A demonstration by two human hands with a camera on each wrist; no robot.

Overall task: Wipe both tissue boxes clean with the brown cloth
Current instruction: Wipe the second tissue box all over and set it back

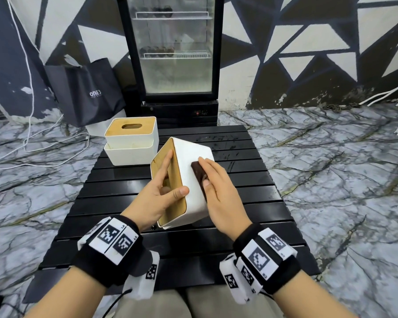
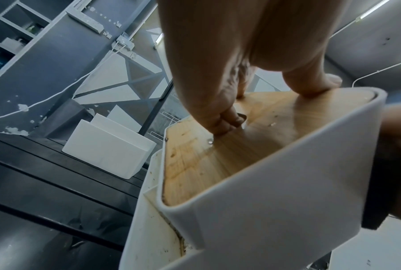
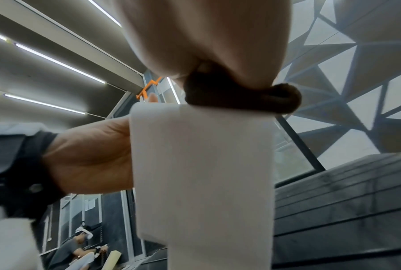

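Standing on the black bench [image 1: 251, 180] are two tissue boxes: one upright at the far left [image 1: 131, 143], one tilted on edge [image 1: 189, 171] at the middle. Left hand [image 1: 156, 193] grasps the tilted box, fingers [image 2: 227, 122] hooked into its lid slot. Right hand [image 1: 221, 191] presses one brown cloth [image 1: 199, 175] flat against its white side, fingers straight.

The head view is evenly and brightly lit, with wide-angle bending at its edges and soft glare on the black tabletop [image 1: 257, 180]. Both wrist views are dimmer and blurred up close; ceiling strip lights [image 3: 58, 63] glow in the right one.
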